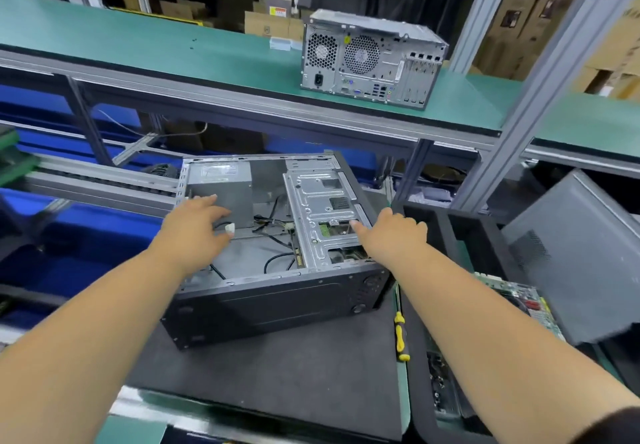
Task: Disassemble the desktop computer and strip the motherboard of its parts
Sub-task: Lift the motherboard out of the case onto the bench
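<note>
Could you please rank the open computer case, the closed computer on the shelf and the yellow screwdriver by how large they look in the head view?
1. Open computer case, though it is nearer the camera.
2. Closed computer.
3. Yellow screwdriver.

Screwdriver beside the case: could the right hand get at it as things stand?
Probably yes. The screwdriver lies uncovered on the mat's right edge, under the right forearm; the right hand rests open on the case, holding nothing.

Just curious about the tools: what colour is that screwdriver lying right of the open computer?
Yellow and black handle, on the screwdriver; the head view shows it.
</note>
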